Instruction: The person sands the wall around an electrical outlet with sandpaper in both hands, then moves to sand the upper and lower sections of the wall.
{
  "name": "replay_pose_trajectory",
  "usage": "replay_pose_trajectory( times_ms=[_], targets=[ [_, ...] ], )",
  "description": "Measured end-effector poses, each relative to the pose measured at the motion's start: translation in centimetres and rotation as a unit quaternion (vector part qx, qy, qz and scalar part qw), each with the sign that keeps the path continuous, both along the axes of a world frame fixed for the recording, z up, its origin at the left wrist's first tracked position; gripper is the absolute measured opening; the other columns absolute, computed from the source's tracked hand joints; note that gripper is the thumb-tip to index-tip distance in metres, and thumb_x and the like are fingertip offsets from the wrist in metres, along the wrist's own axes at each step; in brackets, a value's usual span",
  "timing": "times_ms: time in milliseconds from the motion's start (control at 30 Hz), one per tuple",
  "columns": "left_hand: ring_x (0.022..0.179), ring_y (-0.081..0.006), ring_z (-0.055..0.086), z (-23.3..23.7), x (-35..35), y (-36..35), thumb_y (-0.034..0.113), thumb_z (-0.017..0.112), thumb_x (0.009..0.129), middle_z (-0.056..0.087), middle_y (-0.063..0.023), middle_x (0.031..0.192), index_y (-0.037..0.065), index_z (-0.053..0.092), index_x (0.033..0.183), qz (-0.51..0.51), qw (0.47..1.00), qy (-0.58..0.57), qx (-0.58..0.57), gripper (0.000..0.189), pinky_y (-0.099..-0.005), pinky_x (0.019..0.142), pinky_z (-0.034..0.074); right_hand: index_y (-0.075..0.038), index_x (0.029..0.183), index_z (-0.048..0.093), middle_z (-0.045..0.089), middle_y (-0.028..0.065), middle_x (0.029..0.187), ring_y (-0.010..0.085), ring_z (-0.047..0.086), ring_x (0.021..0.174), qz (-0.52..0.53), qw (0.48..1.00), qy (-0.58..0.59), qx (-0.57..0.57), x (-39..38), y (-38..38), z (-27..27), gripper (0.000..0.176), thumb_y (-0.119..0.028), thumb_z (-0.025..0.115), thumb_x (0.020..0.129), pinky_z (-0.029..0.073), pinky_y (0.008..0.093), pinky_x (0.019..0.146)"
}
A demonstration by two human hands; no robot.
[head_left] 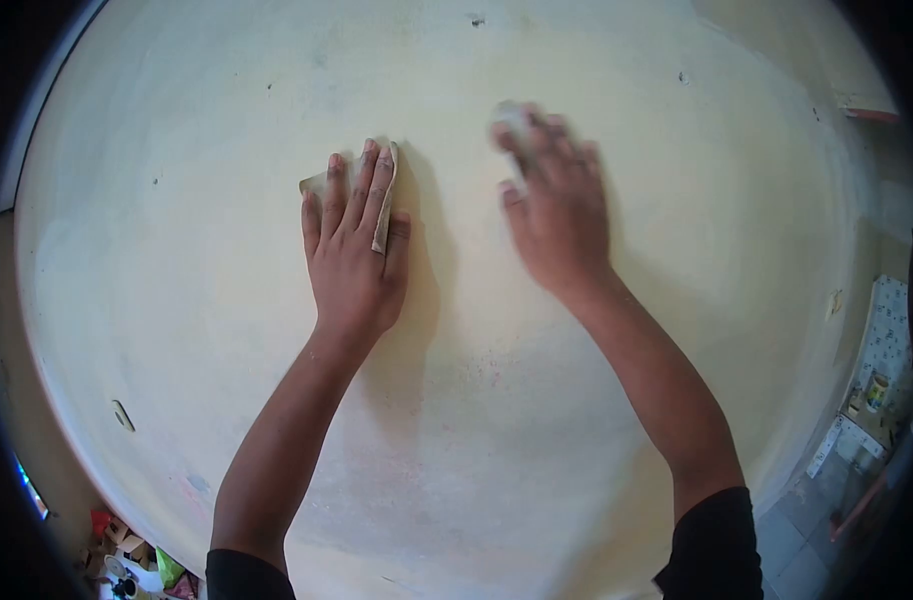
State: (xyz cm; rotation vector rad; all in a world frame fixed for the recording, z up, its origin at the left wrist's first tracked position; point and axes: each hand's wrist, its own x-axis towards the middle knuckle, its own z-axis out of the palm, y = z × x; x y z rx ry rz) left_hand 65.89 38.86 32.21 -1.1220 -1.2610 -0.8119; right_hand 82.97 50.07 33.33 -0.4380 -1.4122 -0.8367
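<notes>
My left hand [354, 262] lies flat against a pale cream wall [456, 400], fingers stretched out over a folded grey-beige sheet that looks like sandpaper [383, 222]. One corner of the sheet shows past the fingertips, and its folded edge runs beside the index finger. To the right and slightly higher, my right hand [564, 215] is smeared by motion. Its fingers press a second greyish piece, also like sandpaper [512, 117], to the wall. Most of both pieces is hidden under the fingers.
Small chips and holes [476, 20] dot the wall, and a dark oval slot [123, 415] sits low on the left. Boxes and household things [131, 550] lie at bottom left. On the right are a patterned panel [884, 320], a small can [877, 388] and floor tiles [791, 545].
</notes>
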Motion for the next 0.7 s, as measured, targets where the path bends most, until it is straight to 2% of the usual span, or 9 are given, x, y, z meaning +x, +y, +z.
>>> replay_pose_trajectory(
  times_ms=[100, 200, 233, 333, 433, 533, 633, 700],
  targets=[
    [0.140, -0.0243, 0.018, 4.5, -0.7, 1.1, 0.031, 0.035, 0.097, 0.028, 0.0022, 0.149, 0.022, 0.029, 0.144, 0.026, 0.996, 0.067, 0.045, 0.048, -0.0440, 0.114, 0.008, -0.016, 0.130, 0.047, 0.040, 0.0093, 0.139, 0.0268, 0.035, 0.131, 0.032, 0.994, -0.068, 0.081, -0.7, 0.5, 4.6, 0.044, -0.028, 0.050, 0.088, 0.024, 0.0481, 0.108],
    [0.139, -0.0245, 0.020, 8.4, -1.6, 1.5, 0.032, 0.036, 0.096, 0.029, 0.0034, 0.149, 0.022, 0.029, 0.143, -0.040, 0.994, -0.011, 0.102, 0.048, -0.0442, 0.114, 0.008, -0.018, 0.130, 0.048, 0.042, 0.0103, 0.138, 0.0272, 0.038, 0.129, 0.050, 0.995, 0.063, 0.057, 1.0, 2.3, 9.2, 0.043, -0.027, 0.052, 0.087, 0.025, 0.0481, 0.108],
    [0.139, -0.0244, 0.020, 8.0, -1.5, 1.7, 0.032, 0.037, 0.096, 0.029, 0.0036, 0.148, 0.022, 0.030, 0.143, -0.022, 0.995, 0.009, 0.099, 0.048, -0.0442, 0.114, 0.009, -0.018, 0.129, 0.048, 0.042, 0.0102, 0.138, 0.0270, 0.038, 0.129, 0.052, 0.990, 0.118, 0.050, 1.3, 2.9, 9.3, 0.043, -0.027, 0.052, 0.087, 0.024, 0.0484, 0.108],
    [0.138, -0.0244, 0.023, 5.8, 0.1, 2.3, 0.031, 0.038, 0.096, 0.031, 0.0035, 0.148, 0.022, 0.031, 0.143, 0.022, 0.995, 0.065, 0.078, 0.048, -0.0447, 0.113, 0.013, -0.017, 0.130, 0.048, 0.041, 0.0092, 0.139, 0.0263, 0.036, 0.131, 0.013, 0.998, 0.057, 0.036, -0.3, 1.7, 5.1, 0.043, -0.027, 0.051, 0.088, 0.022, 0.0489, 0.109],
    [0.137, -0.0244, 0.025, 8.7, -0.5, 3.1, 0.033, 0.040, 0.094, 0.034, 0.0028, 0.146, 0.020, 0.035, 0.141, -0.001, 0.989, 0.107, 0.103, 0.048, -0.0449, 0.113, 0.013, -0.016, 0.131, 0.047, 0.042, 0.0073, 0.139, 0.0259, 0.036, 0.130, 0.027, 0.995, -0.035, 0.092, -1.4, 0.8, 6.4, 0.044, -0.028, 0.049, 0.089, 0.023, 0.0488, 0.108],
    [0.137, -0.0237, 0.027, 13.1, -2.6, 3.1, 0.035, 0.037, 0.095, 0.034, 0.0043, 0.146, 0.022, 0.035, 0.141, 0.010, 0.985, 0.081, 0.151, 0.048, -0.0434, 0.113, 0.013, -0.016, 0.131, 0.046, 0.041, 0.0085, 0.139, 0.0257, 0.036, 0.131, 0.053, 0.996, 0.048, 0.058, 0.4, 2.5, 10.8, 0.044, -0.028, 0.048, 0.089, 0.023, 0.0487, 0.109],
    [0.137, -0.0232, 0.026, 13.9, -4.6, 2.0, 0.035, 0.035, 0.096, 0.033, 0.0048, 0.146, 0.022, 0.034, 0.141, 0.011, 0.986, 0.069, 0.154, 0.047, -0.0427, 0.113, 0.012, -0.012, 0.127, 0.050, 0.043, 0.0098, 0.137, 0.0247, 0.036, 0.131, 0.007, 0.987, 0.147, 0.066, 0.8, 3.2, 10.0, 0.041, -0.028, 0.048, 0.089, 0.023, 0.0473, 0.109],
    [0.137, -0.0230, 0.026, 13.3, -5.4, 1.3, 0.035, 0.034, 0.096, 0.033, 0.0051, 0.146, 0.022, 0.034, 0.141, 0.019, 0.986, 0.071, 0.152, 0.047, -0.0427, 0.113, 0.012, -0.011, 0.126, 0.051, 0.045, 0.0099, 0.136, 0.0253, 0.037, 0.130, 0.019, 0.994, 0.070, 0.086, -1.4, 1.7, 7.7, 0.041, -0.029, 0.048, 0.089, 0.023, 0.0468, 0.109]
  ],
)
